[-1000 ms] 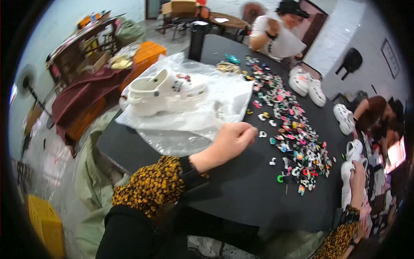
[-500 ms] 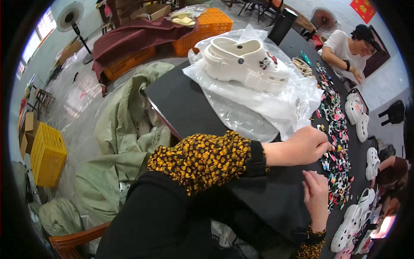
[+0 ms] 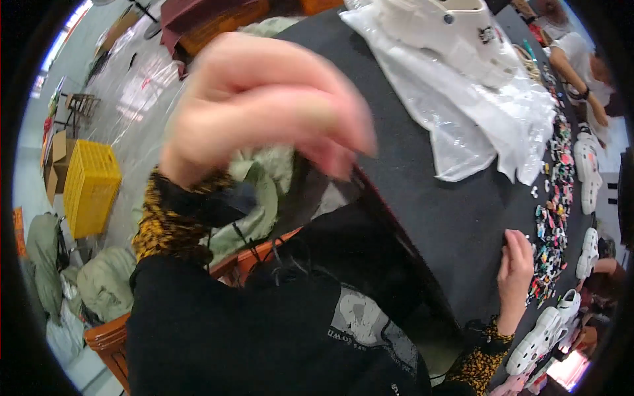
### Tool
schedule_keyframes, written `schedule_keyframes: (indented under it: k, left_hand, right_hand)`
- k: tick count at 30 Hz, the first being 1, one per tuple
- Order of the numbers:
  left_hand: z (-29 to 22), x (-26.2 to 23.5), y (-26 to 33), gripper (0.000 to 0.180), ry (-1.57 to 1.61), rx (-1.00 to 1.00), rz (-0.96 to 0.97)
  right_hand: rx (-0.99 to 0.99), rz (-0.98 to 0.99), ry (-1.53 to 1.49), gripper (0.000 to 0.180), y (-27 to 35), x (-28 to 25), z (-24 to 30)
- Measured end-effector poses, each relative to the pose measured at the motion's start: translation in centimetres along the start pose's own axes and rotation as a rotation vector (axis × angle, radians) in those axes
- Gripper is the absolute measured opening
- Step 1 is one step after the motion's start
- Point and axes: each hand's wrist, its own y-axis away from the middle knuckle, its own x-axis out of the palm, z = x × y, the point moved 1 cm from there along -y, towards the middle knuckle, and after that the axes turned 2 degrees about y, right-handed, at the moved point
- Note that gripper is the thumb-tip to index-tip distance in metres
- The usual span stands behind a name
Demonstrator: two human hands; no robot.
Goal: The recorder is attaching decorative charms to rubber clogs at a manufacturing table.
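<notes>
My left hand (image 3: 264, 109) is raised close in front of my body, its fingers curled inward and smeared by motion, so anything between them cannot be made out. On the black table (image 3: 429, 218) rests my right hand (image 3: 516, 270), fingers outstretched beside a long strip of small colourful shoe charms (image 3: 553, 231), with nothing seen in it. A white clog (image 3: 432, 30) carrying a few charms sits at the far side on a clear plastic bag (image 3: 485, 122); the picture's upper edge cuts it off.
More white clogs (image 3: 586, 173) line the table's right side, beyond the charms. A person in a white top (image 3: 581, 63) works at the far right. On the floor to the left stand a yellow crate (image 3: 92, 188) and green cloth bundles (image 3: 109, 284). A wooden chair (image 3: 109, 340) is under me.
My left hand has left the charms and swung up and left, close to the view. My right hand stays by the charms. The view has turned, shifting the clog and bag toward the upper right.
</notes>
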Motion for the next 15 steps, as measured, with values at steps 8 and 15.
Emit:
schedule_keyframes:
  k: [8,15]
  left_hand:
    - [7.0,-17.6,22.8,0.029,-0.257,-0.856,-0.658]
    - [20.7,-17.2,40.5,0.032,-0.289,-1.210,-0.759]
  right_hand:
    - [0.005,0.111,-0.023,0.032,0.0,1.2,-0.3]
    - [0.122,0.083,0.043,0.036,0.9,-2.1,0.5]
